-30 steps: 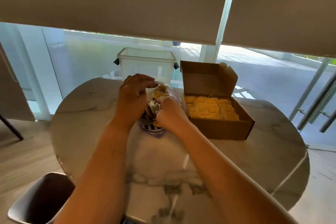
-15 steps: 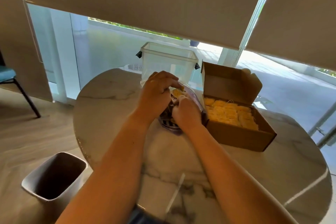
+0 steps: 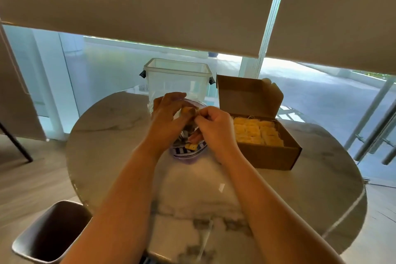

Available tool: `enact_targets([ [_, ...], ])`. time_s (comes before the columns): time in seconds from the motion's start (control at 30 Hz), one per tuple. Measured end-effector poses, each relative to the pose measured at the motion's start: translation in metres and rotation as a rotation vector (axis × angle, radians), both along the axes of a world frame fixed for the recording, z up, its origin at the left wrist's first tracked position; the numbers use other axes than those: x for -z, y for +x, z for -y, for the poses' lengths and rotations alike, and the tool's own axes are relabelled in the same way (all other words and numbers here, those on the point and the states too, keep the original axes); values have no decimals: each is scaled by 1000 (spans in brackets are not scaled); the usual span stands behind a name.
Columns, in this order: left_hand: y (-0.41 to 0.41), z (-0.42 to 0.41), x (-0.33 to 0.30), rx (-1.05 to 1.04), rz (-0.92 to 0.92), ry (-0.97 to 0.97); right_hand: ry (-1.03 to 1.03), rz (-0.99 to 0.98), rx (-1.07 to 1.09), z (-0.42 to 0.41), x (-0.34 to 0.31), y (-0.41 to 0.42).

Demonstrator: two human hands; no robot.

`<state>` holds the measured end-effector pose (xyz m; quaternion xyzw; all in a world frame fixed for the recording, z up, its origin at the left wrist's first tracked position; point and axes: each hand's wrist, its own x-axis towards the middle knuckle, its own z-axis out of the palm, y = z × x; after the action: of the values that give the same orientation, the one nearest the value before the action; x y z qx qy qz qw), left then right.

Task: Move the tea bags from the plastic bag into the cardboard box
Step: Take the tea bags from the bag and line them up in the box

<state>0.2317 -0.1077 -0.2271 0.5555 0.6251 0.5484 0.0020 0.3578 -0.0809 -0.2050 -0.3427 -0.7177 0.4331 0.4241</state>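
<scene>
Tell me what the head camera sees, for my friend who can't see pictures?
Two hands, left hand and right hand, pull a tea bag from a plastic bag on a marble table. Right of it sits an open cardboard box filled with yellow tea bags.

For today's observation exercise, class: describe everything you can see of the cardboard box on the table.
The box is plain brown cardboard, rectangular and shallow, with its hinged lid standing open at the back, a rounded tuck flap on the lid's right end. It sits flat on the marble table, right of the hands and the plastic bag, beside a clear tub. Inside, yellow tea bags lie packed in neat rows, nearly filling it. Neither hand touches it.
</scene>
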Motion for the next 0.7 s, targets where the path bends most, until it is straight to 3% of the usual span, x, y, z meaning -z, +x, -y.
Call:
enact_targets([
  [0.2,2,1,-5,43,139,85,-37,-67,28,-4,-3,3],
  [0.53,2,-4,1,-83,-117,129,-15,26,-66,-9,-12,14],
  [0.7,5,-2,0,-102,-178,237,-1,-37,-82,-12,-21,24],
])
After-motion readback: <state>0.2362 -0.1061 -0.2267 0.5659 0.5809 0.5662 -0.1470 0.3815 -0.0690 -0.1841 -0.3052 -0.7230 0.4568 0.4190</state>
